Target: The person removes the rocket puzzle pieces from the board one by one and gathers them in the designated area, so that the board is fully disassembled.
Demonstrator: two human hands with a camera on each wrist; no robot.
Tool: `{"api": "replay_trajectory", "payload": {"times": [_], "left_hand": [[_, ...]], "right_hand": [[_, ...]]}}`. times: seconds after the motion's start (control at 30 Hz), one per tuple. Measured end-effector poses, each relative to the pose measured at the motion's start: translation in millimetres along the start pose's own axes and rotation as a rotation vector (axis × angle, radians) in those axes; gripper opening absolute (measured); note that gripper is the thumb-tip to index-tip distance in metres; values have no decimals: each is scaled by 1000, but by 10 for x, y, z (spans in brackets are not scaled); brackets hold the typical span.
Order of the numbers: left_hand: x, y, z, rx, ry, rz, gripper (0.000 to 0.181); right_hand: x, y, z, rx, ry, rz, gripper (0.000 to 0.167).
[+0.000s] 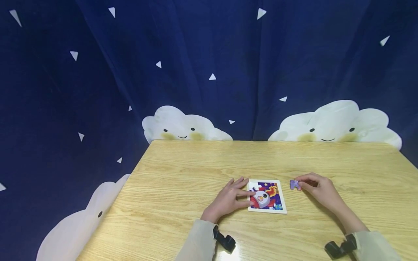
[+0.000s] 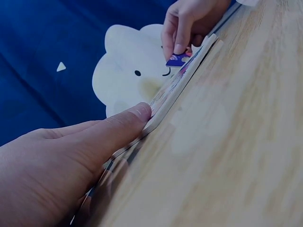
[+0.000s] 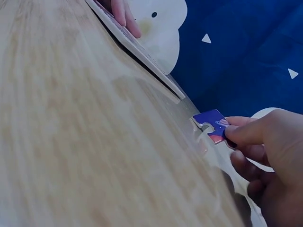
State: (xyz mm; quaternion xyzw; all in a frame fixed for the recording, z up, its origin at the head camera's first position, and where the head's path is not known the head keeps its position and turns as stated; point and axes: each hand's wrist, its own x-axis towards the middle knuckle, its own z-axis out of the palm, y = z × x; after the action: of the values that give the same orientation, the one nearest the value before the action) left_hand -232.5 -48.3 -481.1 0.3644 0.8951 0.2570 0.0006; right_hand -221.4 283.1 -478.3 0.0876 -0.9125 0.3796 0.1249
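A jigsaw puzzle in a white frame [image 1: 283, 198] lies flat on the table, its picture a rocket against a purple starry sky. Bare white backing shows in its far left corner. My left hand [image 1: 228, 197] rests at the frame's left side, fingers extended over the picture; in the left wrist view the thumb [image 2: 139, 113] lies on the near edge. Right of the frame, my right hand [image 1: 321, 190] pinches a purple puzzle piece [image 3: 210, 124] between thumb and fingers. A notch and a bit of a ringed planet show on that piece, which is apart from the frame.
The light wooden table [image 1: 183, 163] reaches back to a dark blue curtain [image 1: 196, 43] printed with white triangles and smiling clouds. Black wrist straps with camera mounts [image 1: 341, 248] sit on both forearms, close above the tabletop.
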Motion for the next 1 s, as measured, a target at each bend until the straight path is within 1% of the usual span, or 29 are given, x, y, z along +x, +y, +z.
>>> {"api": "replay_trajectory", "payload": {"times": [0.1,0.3,0.6,0.73,1.0], "left_hand": [[0,0,5,10,1,5,38],[-1,-3,15,7,-4,-5,38],[1,-3,13,27,5,-6,37],[2,1,9,23,9,-2,37],[0,-10,15,28,5,-11,37]], "right_hand": [[8,22,5,-12,-13,6,15],[23,54,6,-59,-38,27,15],[47,82,1,-64,-72,47,18],[53,85,1,-65,-71,46,19],[37,69,13,-47,-31,25,18]]}}
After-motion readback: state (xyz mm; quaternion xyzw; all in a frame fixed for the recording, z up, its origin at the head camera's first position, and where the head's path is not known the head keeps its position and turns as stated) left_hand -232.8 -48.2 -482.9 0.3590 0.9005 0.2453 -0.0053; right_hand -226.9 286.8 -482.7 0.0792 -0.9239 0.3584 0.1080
